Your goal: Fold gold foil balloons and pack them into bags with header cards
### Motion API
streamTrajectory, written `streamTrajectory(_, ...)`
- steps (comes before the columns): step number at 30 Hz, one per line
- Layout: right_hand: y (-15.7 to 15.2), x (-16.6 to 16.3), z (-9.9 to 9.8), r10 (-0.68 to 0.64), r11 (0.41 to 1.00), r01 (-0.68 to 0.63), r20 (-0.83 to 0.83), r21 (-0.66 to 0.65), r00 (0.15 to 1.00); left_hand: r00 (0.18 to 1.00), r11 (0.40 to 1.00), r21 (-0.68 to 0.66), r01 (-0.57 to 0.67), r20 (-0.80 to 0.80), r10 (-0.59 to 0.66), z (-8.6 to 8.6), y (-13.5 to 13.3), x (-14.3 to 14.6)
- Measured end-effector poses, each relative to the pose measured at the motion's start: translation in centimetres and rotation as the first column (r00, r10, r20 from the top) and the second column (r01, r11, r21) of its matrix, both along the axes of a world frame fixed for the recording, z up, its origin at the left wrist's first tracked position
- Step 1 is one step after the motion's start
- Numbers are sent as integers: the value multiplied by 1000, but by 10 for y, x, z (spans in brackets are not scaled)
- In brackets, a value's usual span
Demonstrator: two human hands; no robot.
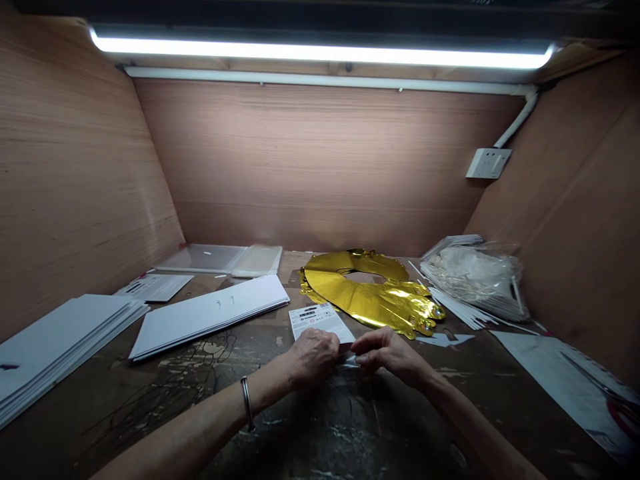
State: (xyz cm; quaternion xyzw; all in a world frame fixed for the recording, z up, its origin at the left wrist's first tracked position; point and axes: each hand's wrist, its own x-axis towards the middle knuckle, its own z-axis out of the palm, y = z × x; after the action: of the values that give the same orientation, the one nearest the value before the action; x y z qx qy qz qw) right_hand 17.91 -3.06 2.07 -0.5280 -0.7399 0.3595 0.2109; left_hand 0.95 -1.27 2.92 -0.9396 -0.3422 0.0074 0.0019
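Note:
A small white card [324, 319] with black print and a red mark lies in front of me at the middle of the table. My left hand [316, 355], a metal bangle on its wrist, is closed over the card's near edge. Close beside it, my right hand [383, 352] has thumb and fingers pinched together at the card's near right corner. Shiny clear plastic film [349, 361] shows between the hands; how far it reaches under them is hidden. Just beyond the card lies a flat gold foil balloon [357, 307], curved like a ring.
Stacks of white card [210, 319] and folded white sheets [65, 340] lie left. Clear plastic sleeves [210, 259] are at the back. At right are a plastic bag [475, 277], white sticks [463, 308] and scissors [600, 387] on a pale sheet. Wooden walls enclose the table.

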Motion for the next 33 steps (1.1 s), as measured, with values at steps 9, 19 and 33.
streamTrajectory(9, -3, 5, -11, 133, 923, -210, 244, 322, 961, 999, 1000, 6, 4, -33, -4, -1, -3, -4)
streamTrajectory(19, -11, -5, -29, 42, 873, -298, 549, 387, 835, 948, 982, -11, -190, 258, 186, -22, 19, -12)
streamTrajectory(33, -93, -26, 23, 291, 950, -311, 323, 11, 901, 983, 998, -27, -58, 171, 61, -64, 24, -7)
